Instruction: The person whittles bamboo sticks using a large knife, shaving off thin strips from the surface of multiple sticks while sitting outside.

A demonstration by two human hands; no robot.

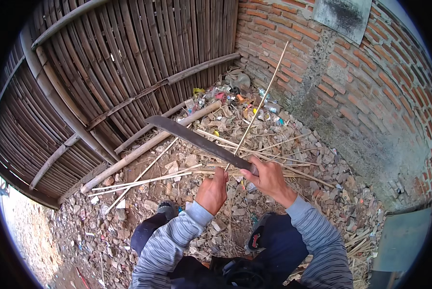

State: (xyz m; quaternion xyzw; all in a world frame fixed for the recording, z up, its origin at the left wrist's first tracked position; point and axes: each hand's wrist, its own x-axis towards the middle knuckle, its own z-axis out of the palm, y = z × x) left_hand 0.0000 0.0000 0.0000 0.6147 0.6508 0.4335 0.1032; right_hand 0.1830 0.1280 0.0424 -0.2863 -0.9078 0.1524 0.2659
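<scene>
Grip, right hand (269, 180): fingers wrapped round the handle end of a machete (196, 140), thumb along the near side. Left hand (212, 191): pinching a long pale strip (263, 98) at its near end.

Head view. Strip runs from the left hand, past the blade, toward far right; blade crosses it just beyond the hand. Cannot tell whether the edge bites.

Progress, as judged: work appears under way. Several loose strips (148, 182) lie on the ground beyond the hands; the held one looks to be in one length, not yet set down.

Surroundings: thick pole (152, 146) and slatted wall (129, 58) at left; plastic litter (221, 96) at far centre; brick wall (341, 86) at right. Possible hindrances: uneven rubble (124, 233) underfoot, loose strips beneath the blade.
</scene>
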